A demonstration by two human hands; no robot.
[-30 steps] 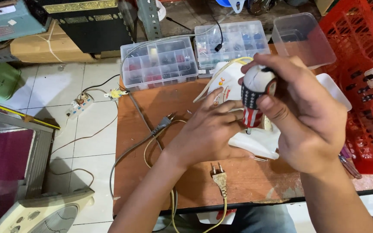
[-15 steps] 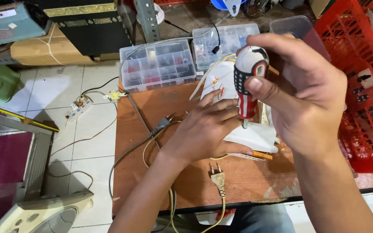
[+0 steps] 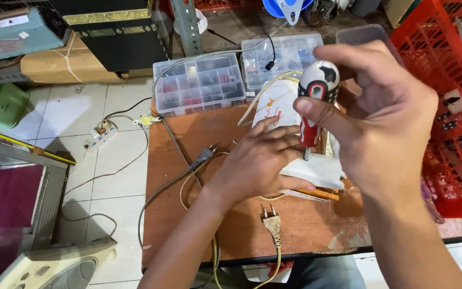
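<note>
Slippage looks the main risk on the brown wooden table (image 3: 199, 160): near its far edge the left hand (image 3: 258, 160) presses flat on the white plastic appliance (image 3: 316, 168), while the right hand (image 3: 386, 123) pinches the red-and-white screwdriver (image 3: 314, 101) upright (tip hidden); a tilt could skid it.

- worn brown wooden table (image 3: 188, 214) on a white tiled floor (image 3: 81, 118)
- red plastic basket (image 3: 450, 107) at the right
- grey metal frame (image 3: 44, 187) on the left
</note>
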